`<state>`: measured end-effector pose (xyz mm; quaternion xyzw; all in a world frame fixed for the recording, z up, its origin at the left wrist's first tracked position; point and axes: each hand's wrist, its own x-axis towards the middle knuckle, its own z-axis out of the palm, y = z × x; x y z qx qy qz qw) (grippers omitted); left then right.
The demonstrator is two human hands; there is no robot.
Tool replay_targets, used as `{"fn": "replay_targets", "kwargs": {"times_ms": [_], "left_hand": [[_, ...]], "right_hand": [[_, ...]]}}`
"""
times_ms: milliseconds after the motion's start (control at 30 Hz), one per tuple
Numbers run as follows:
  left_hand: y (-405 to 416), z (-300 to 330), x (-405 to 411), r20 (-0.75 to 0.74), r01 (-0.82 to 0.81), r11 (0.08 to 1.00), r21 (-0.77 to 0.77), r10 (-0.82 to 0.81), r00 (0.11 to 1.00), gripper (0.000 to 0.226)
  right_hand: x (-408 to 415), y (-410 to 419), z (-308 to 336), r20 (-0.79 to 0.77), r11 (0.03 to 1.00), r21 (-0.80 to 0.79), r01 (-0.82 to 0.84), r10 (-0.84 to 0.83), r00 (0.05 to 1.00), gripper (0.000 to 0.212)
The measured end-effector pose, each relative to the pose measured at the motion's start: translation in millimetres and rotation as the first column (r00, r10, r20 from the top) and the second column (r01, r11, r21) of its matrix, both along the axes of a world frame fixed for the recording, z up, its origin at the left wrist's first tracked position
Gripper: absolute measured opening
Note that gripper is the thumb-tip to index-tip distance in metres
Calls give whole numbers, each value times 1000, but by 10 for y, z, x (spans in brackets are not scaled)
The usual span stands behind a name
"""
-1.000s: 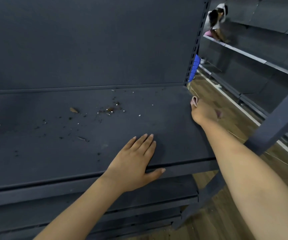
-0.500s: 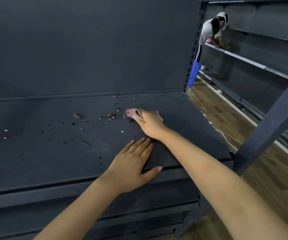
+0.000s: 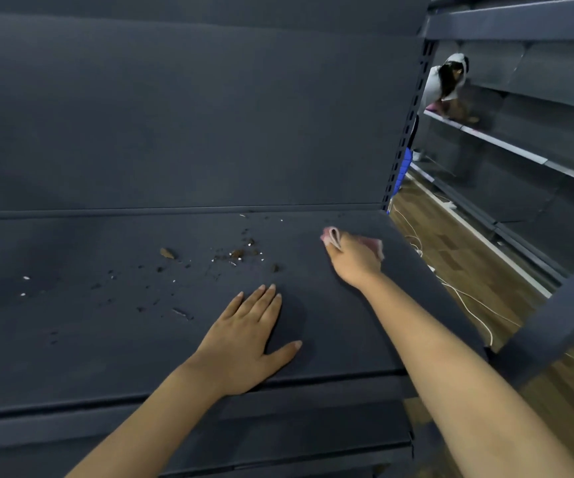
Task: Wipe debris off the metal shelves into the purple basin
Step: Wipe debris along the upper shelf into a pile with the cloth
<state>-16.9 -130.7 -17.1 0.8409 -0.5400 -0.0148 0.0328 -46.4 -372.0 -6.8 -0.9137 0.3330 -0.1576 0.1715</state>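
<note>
Head: right hand (image 3: pixel 356 260) (gripping cloth (image 3: pixel 332 235))

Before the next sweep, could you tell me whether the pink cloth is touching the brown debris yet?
Apart. The head view shows bare shelf between the pink cloth and the nearest brown debris.

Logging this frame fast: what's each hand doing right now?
Left hand: open, flat on the metal shelf, holding nothing.
Right hand: closed on the pink cloth, pressing it on the shelf.
</note>
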Motion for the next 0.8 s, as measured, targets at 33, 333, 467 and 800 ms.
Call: {"fn": "replay_targets", "kwargs": {"times_ms": [33, 333, 467, 800], "left_hand": [[0, 5, 2, 2, 7, 1000, 5, -7, 1000, 129], [-24, 108, 22, -64, 37, 996, 76, -33, 997, 104], [-68, 123, 164, 9, 27, 997, 71, -28, 1000, 110], [-87, 44, 234, 55, -14, 999, 50, 11, 998, 91]], "right_hand": [[79, 125, 16, 11, 998, 37, -52, 52, 999, 39], [403, 612, -32, 119, 921, 142, -363, 348, 930, 34], [281, 136, 140, 265, 972, 184, -147, 95, 960, 41], [170, -887, 27, 60, 941, 140, 307, -317, 946, 37]]}}
